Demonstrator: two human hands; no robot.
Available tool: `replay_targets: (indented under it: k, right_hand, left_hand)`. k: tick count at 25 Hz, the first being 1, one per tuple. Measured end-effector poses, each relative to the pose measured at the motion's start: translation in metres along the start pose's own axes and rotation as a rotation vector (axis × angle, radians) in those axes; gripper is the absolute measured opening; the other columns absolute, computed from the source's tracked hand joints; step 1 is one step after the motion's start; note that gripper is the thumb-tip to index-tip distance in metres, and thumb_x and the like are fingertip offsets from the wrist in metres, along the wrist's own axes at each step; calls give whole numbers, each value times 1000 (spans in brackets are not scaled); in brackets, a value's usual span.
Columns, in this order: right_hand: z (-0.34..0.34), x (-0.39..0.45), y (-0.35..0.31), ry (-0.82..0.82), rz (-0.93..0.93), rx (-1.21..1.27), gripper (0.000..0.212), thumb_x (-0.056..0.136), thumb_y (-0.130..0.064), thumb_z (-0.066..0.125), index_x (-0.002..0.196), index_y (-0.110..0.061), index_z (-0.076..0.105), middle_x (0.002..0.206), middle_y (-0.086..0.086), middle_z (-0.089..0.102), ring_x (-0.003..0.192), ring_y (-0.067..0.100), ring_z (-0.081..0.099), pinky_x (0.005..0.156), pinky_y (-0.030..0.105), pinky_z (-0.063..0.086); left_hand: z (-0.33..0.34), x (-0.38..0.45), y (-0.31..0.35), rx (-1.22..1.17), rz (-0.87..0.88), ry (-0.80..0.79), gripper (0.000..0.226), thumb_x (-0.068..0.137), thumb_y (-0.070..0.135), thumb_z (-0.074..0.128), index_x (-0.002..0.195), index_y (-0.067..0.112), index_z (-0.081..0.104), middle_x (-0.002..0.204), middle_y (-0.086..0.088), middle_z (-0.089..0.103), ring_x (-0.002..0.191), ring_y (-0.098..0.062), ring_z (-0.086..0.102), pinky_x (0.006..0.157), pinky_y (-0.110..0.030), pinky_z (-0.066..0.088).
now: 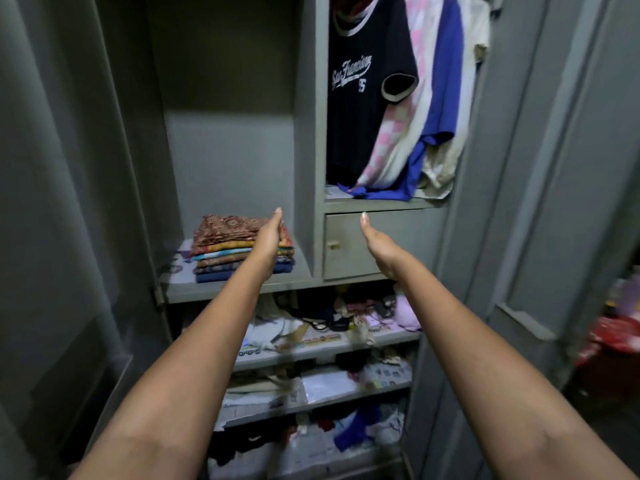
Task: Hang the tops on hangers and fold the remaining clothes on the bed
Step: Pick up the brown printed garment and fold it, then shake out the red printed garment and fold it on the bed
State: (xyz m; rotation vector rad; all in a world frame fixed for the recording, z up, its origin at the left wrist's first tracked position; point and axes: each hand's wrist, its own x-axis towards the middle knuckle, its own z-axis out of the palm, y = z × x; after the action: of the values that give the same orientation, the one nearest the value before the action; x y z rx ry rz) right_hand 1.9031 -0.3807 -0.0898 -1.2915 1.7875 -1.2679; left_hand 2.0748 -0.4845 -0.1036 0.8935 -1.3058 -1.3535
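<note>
I face an open grey wardrobe [308, 133]. A stack of folded patterned clothes [228, 251] sits on its left shelf [221, 291]. My left hand [270, 244] reaches out with straight fingers along the stack's right side and holds nothing. My right hand [375, 245] is stretched forward, fingers straight, in front of a small closed drawer [398, 237], empty. In the upper right compartment hang several tops: a navy T-shirt with white lettering [363, 81], a pink-and-white checked one [398, 133], a blue one [446, 81] and a cream one [474, 46].
Lower shelves [322, 348] hold loose, jumbled clothes and paper liners. The wardrobe's left door [69, 202] and right door [554, 168] stand open on either side. Something red [613, 344] lies at the far right edge.
</note>
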Motion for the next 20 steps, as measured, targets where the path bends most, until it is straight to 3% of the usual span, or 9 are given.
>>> replay_targets:
  k: [3, 7, 9, 10, 12, 14, 17, 18, 20]
  right_hand:
    - [-61, -39, 10, 148, 3, 17, 72, 99, -55, 20, 150, -5, 21, 158, 6, 19, 146, 20, 16, 116, 33, 13]
    - [-133, -113, 34, 359, 84, 26, 71, 100, -54, 23, 150, -5, 20, 157, 4, 20, 145, 18, 17, 116, 32, 13]
    - [-162, -154, 42, 477, 148, 51, 68, 97, -60, 25, 145, -12, 35, 138, -5, 46, 129, 13, 44, 107, 29, 29]
    - [-176, -177, 48, 515, 166, 73, 65, 95, -65, 25, 137, -19, 44, 115, -15, 56, 106, 6, 55, 93, 25, 37]
    - [-200, -224, 60, 646, 186, 92, 62, 92, -68, 25, 130, -23, 47, 92, -17, 50, 77, 2, 49, 73, 21, 36]
    - [-213, -278, 61, 795, 287, 47, 72, 96, -62, 23, 146, -12, 33, 101, -9, 44, 81, 6, 48, 71, 23, 36]
    - [-229, -356, 68, 939, 430, -63, 76, 97, -61, 19, 148, -6, 27, 85, -12, 38, 61, 3, 30, 49, 17, 32]
    - [-234, -379, 71, 985, 463, -58, 79, 95, -64, 19, 149, -6, 27, 80, -13, 33, 60, 4, 28, 46, 19, 33]
    - [-247, -416, 76, 1068, 477, 1, 84, 92, -68, 20, 151, -8, 23, 88, -12, 42, 70, 6, 40, 58, 25, 40]
  left_hand:
    - [60, -31, 13, -14, 10, -172, 53, 103, 39, 31, 146, 8, 32, 148, 6, 35, 136, -6, 31, 111, -26, 21]
    - [141, -66, 7, -43, -19, -401, 57, 101, 41, 33, 146, 5, 33, 152, -4, 35, 140, -12, 31, 115, -27, 16]
    - [179, -93, 6, -58, -45, -519, 54, 101, 40, 34, 144, 6, 37, 148, -3, 41, 138, -12, 36, 110, -23, 22]
    - [197, -109, 6, -74, -67, -576, 54, 101, 40, 35, 143, 7, 38, 147, -3, 42, 137, -12, 36, 109, -23, 23]
    - [230, -141, 5, -93, -93, -721, 56, 101, 42, 34, 146, 9, 34, 150, -2, 38, 140, -12, 32, 113, -27, 20]
    - [258, -177, 6, -87, -123, -855, 58, 101, 44, 31, 149, 12, 28, 154, 0, 32, 142, -14, 27, 115, -31, 18]
    - [287, -239, 9, -108, -159, -1030, 56, 103, 40, 29, 149, 8, 26, 150, 3, 32, 131, -12, 42, 103, -17, 34]
    - [294, -257, 9, -114, -162, -1073, 57, 103, 40, 29, 149, 8, 25, 152, 0, 30, 135, -13, 39, 102, -18, 35]
    - [306, -285, 8, -112, -153, -1157, 60, 102, 43, 28, 152, 11, 19, 156, -5, 24, 144, -17, 24, 105, -26, 32]
